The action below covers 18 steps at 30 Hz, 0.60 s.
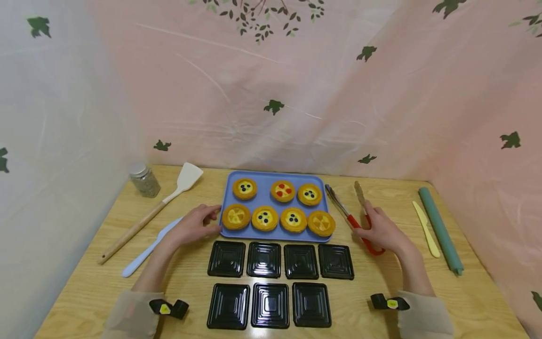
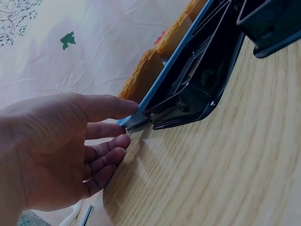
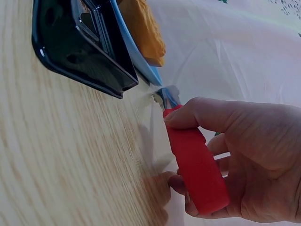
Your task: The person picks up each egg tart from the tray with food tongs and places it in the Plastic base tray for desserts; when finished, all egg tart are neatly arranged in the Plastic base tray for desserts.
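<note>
My left hand rests against the left rim of a blue tray, thumb near its front corner and fingers loosely bent. The tray bears several tarts: some topped with dark berries, one with red fruit, and two with yellow-orange slices. My right hand grips metal tongs by their red handles, thumb on one arm and fingers about the other. The tongs' tips point toward the back and stand apart. In the right wrist view the near red handle lies under the thumb.
Several black square plastic trays lie in two rows before the blue tray. Left are a spatula, a light blue spreader and a lidded jar. At right lie a yellow knife and a green roll.
</note>
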Tool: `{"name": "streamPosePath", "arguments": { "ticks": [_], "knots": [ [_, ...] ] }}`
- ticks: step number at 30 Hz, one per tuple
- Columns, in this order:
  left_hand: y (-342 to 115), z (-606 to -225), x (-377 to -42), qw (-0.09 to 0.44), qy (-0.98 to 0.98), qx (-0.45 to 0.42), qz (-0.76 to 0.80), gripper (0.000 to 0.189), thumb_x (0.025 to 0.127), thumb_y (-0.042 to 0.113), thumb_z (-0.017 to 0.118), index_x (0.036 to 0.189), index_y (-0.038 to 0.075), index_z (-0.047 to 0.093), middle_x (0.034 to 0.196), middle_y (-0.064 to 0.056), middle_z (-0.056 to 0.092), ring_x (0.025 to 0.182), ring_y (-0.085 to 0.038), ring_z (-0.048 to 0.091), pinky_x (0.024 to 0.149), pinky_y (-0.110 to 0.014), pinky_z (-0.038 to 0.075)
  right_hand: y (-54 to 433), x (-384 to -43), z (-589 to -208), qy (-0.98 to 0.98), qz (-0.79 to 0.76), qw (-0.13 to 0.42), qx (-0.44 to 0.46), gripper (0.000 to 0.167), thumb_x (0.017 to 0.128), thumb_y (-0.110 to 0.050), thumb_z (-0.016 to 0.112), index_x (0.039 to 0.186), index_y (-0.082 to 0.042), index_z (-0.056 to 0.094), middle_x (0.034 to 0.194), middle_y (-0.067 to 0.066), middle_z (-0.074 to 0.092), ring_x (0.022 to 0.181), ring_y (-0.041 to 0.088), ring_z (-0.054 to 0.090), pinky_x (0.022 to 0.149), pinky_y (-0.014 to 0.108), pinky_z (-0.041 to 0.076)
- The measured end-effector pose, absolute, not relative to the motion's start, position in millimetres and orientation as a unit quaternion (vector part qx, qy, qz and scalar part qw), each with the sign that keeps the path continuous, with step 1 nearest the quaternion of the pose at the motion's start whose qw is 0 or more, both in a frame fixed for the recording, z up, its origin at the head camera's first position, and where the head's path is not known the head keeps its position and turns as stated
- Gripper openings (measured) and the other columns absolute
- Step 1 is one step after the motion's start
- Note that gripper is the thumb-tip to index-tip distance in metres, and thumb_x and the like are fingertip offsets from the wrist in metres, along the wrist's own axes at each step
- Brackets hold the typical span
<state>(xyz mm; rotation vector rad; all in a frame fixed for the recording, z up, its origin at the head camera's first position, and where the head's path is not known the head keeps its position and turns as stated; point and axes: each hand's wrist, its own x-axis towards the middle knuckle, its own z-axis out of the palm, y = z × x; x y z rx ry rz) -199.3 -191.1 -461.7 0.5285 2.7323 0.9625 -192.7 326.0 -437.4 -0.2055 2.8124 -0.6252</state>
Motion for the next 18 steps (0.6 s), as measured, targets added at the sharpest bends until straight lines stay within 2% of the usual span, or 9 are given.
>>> {"name": "streamPosePath", "arguments": {
  "ticks": [4, 9, 11, 18],
  "knots": [
    [-190.0, -461.9, -199.7, 0.105, 0.925, 0.17, 0.323, 0.067, 0.092, 0.028, 0.074, 0.148, -0.002, 0.052, 0.112, -0.015, 0.064, 0.1, -0.024, 0.057, 0.09, -0.04, 0.048, 329.4, -192.0, -437.5, 0.965, -0.216, 0.127, -0.072, 0.098, 0.095, -0.033, 0.072, 0.158, 0.014, 0.014, 0.139, 0.045, 0.04, 0.106, 0.041, 0.057, 0.092, 0.058, 0.051],
    [-187.5, -460.6, -200.0, 0.11, 0.923, 0.172, 0.325, 0.067, 0.092, 0.028, 0.073, 0.148, -0.003, 0.051, 0.112, -0.016, 0.063, 0.1, -0.025, 0.057, 0.09, -0.04, 0.047, 333.9, -190.1, -434.6, 0.967, -0.209, 0.132, -0.063, 0.096, 0.096, -0.032, 0.07, 0.158, 0.015, 0.013, 0.141, 0.045, 0.038, 0.105, 0.041, 0.056, 0.089, 0.055, 0.053],
    [-187.3, -460.6, -199.9, 0.113, 0.923, 0.169, 0.325, 0.068, 0.092, 0.029, 0.073, 0.148, -0.002, 0.051, 0.113, -0.015, 0.063, 0.1, -0.024, 0.056, 0.089, -0.039, 0.047, 335.4, -189.2, -432.8, 0.967, -0.207, 0.135, -0.063, 0.095, 0.096, -0.031, 0.069, 0.158, 0.016, 0.013, 0.143, 0.046, 0.036, 0.11, 0.044, 0.056, 0.092, 0.058, 0.052],
    [-190.5, -463.1, -200.6, 0.111, 0.926, 0.168, 0.319, 0.067, 0.092, 0.027, 0.073, 0.148, -0.003, 0.051, 0.112, -0.015, 0.063, 0.097, -0.023, 0.055, 0.087, -0.037, 0.046, 341.5, -182.7, -420.8, 0.963, -0.22, 0.137, -0.069, 0.085, 0.097, -0.022, 0.066, 0.156, 0.016, 0.017, 0.141, 0.045, 0.04, 0.106, 0.044, 0.057, 0.093, 0.062, 0.05]
  ]
}}
